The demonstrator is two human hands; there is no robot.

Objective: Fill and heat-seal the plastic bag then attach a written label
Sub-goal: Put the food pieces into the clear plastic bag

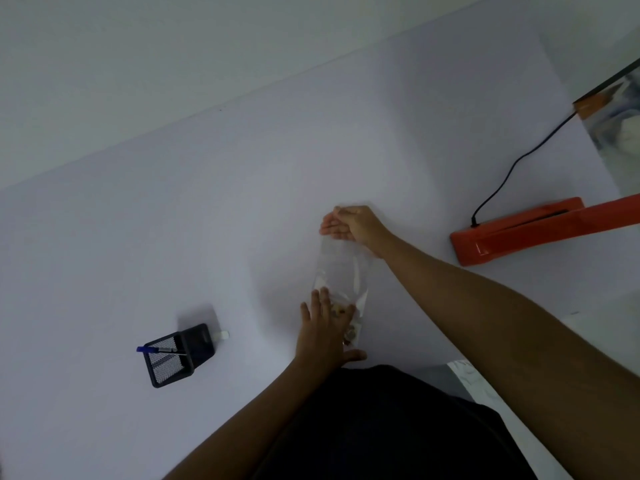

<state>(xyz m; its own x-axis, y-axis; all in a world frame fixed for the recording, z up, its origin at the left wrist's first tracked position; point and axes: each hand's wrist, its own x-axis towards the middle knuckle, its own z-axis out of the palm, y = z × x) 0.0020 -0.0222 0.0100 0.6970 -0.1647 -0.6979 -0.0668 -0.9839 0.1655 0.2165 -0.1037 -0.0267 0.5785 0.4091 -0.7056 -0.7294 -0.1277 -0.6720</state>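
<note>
A clear plastic bag (341, 271) lies lengthwise on the white table (207, 220) in front of me. Small pale and brown pieces (351, 332) sit in its near end. My left hand (323, 332) rests flat on that near end with fingers spread, covering part of the contents. My right hand (349, 225) pinches the bag's far end, its fingers closed on the plastic. An orange heat sealer (519, 230) lies to the right, apart from the bag.
A black mesh pen holder (176, 355) with a blue pen (152, 349) stands at the near left, a small white item (222, 335) beside it. The sealer's black cord (512, 168) runs to the far right. The table's edge is at the near right.
</note>
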